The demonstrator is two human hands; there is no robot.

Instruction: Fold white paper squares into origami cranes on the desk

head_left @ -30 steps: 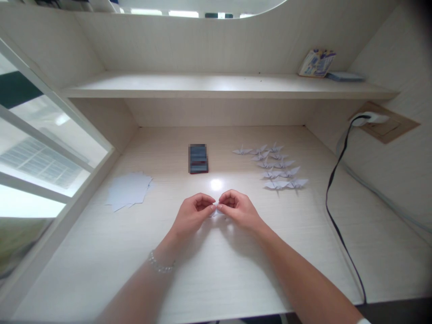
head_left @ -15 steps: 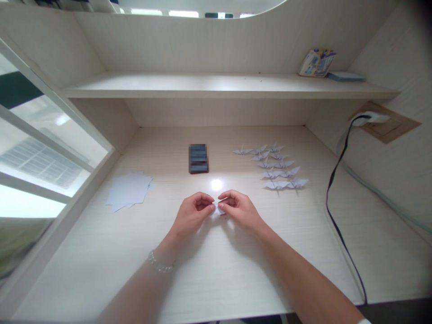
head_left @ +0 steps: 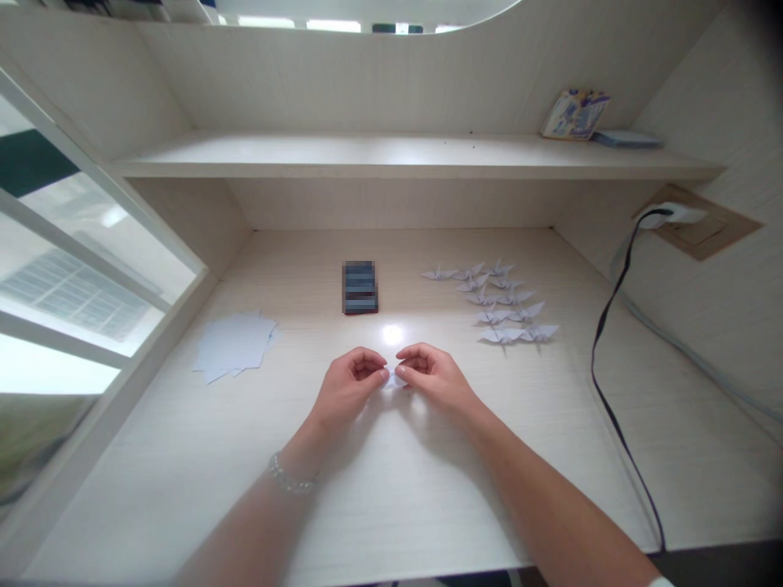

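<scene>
Between my fingertips is a small piece of folded white paper [head_left: 393, 379], partly hidden by the thumbs. My left hand [head_left: 353, 380], with a beaded bracelet on the wrist, pinches its left side between thumb and fingers. On the other side, my right hand [head_left: 433, 377] grips the paper in the same way. Both hands are just above the desk, close together. Several folded white paper cranes [head_left: 505, 316] stand in rows beyond my right hand. Off to the left lies a loose stack of white paper sheets [head_left: 236, 346].
A dark phone-like rectangle [head_left: 360, 287], blurred out, lies beyond the hands. A black cable [head_left: 603, 359] runs from the wall socket [head_left: 703, 222] down the desk's right side. A shelf [head_left: 367, 155] crosses the back, bearing a small printed box [head_left: 575, 114] and a flat pale item [head_left: 627, 139].
The fingers have shifted very slightly on the folded paper, and its visible part looks a little different. The cranes, sheets and other items have stayed put.
</scene>
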